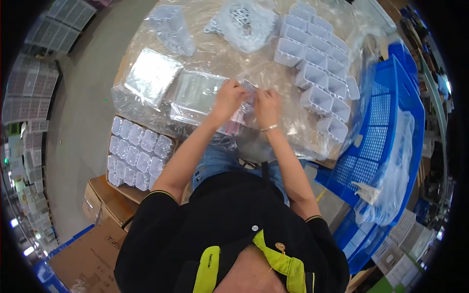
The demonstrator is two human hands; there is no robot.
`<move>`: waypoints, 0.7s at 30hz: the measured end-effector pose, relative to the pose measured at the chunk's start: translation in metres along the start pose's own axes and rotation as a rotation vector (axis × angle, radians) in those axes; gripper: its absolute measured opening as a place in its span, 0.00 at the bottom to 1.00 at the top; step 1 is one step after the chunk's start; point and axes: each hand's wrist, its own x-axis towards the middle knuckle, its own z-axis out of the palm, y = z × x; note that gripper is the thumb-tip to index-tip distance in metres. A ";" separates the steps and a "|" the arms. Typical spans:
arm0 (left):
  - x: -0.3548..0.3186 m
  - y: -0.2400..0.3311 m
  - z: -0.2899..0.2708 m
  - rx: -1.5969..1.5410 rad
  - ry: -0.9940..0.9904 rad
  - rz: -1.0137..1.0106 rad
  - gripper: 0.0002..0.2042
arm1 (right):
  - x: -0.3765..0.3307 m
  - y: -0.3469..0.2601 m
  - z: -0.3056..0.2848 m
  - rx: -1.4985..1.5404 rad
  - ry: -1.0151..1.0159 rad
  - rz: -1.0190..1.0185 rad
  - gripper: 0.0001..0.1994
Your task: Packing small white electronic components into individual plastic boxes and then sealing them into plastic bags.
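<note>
Both hands, the left hand [228, 97] and right hand [266, 105], are pinching shut on a small clear plastic piece [249, 88] at table centre, risking it slipping toward the white containers [317, 73] at two o'clock

Packing floor of a small factory: film-covered worktable [146, 93] centre, rows of white plastic containers [317, 63] upper right, blue crates [391, 112] right, cardboard cartons [105, 202] lower left.

brown cardboard boxes [105, 205] lower left, clear plastic-wrapped packs [151, 75] on table
</note>
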 end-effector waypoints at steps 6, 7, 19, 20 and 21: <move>0.013 0.000 0.016 0.408 0.106 -0.146 0.04 | -0.010 -0.021 0.004 -0.364 0.090 -0.219 0.19; 0.012 -0.006 0.015 0.235 0.040 -0.213 0.05 | -0.010 -0.019 0.009 -0.397 0.026 -0.188 0.20; 0.096 -0.083 -0.147 0.053 0.935 -0.056 0.50 | 0.052 -0.027 -0.030 -0.249 -0.106 -0.147 0.17; 0.105 -0.087 -0.157 0.149 0.958 0.050 0.53 | 0.073 -0.045 -0.047 -0.205 -0.020 -0.208 0.16; 0.111 -0.088 -0.167 0.154 0.968 0.050 0.53 | 0.099 -0.065 -0.057 -0.164 0.048 -0.292 0.16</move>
